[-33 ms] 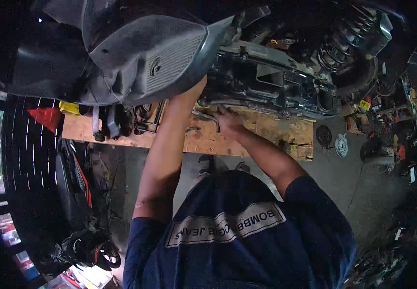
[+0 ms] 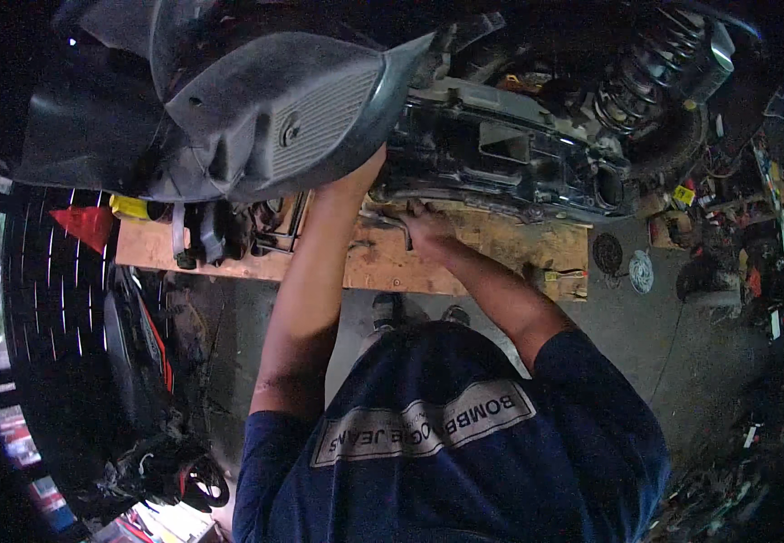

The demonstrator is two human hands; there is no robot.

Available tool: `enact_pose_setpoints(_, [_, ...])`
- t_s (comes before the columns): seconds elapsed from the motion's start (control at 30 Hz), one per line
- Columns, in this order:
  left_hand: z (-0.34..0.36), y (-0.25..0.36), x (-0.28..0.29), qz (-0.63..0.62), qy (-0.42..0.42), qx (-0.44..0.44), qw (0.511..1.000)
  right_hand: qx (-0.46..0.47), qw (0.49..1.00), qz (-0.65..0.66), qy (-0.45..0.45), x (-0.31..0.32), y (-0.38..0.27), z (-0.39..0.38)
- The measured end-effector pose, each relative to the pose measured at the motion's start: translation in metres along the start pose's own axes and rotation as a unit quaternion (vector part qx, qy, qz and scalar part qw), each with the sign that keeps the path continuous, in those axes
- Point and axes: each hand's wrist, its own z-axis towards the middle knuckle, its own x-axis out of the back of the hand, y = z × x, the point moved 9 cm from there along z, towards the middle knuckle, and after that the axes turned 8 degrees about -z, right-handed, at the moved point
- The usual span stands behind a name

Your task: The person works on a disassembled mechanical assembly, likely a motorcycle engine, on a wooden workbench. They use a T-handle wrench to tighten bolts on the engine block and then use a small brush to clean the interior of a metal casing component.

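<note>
A scooter lies across a wooden platform [image 2: 501,244], its grey ribbed body panel [image 2: 292,118] at the left and its dark engine block [image 2: 501,154] in the middle. My left hand [image 2: 367,174] reaches up under the edge of the grey panel; its fingers are hidden there. My right hand [image 2: 426,226] rests at the lower edge of the engine, closed around a bent metal wrench [image 2: 394,224] that lies just above the wood. My blue shirt fills the lower middle of the view.
A coil spring shock absorber [image 2: 645,72] sits at the scooter's right end. Two round discs [image 2: 625,262] lie on the concrete floor by the platform. Loose parts and tools [image 2: 736,235] crowd the right side. A red triangular piece [image 2: 84,224] and a dark helmet [image 2: 184,475] are at the left.
</note>
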Motion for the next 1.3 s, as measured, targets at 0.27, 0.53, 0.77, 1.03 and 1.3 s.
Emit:
enact_pose_setpoints(0.27, [-0.004,-0.014,-0.005,-0.028,-0.018,0.059,0.998,-0.015,0.988,0.109,0.105,0.046,0.008,-0.056])
enact_pose_setpoints(0.53, [-0.013,-0.044,-0.009,0.034,-0.034,0.153,0.987,-0.102,0.895,0.350,0.257,0.127,0.061,-0.189])
enact_pose_setpoints(0.77, [-0.012,-0.049,0.002,0.037,0.058,0.058,0.996,-0.160,0.708,0.500,0.473,0.154,0.151,-0.285])
enact_pose_setpoints(1.03, [-0.014,-0.047,-0.008,0.287,0.022,-0.021,0.957,-0.183,0.709,0.381,0.564,0.251,0.183,-0.313])
enact_pose_setpoints(1.3, [-0.004,-0.024,0.004,0.148,0.095,-0.079,0.981,-0.181,0.834,0.150,0.500,0.324,0.182,-0.266])
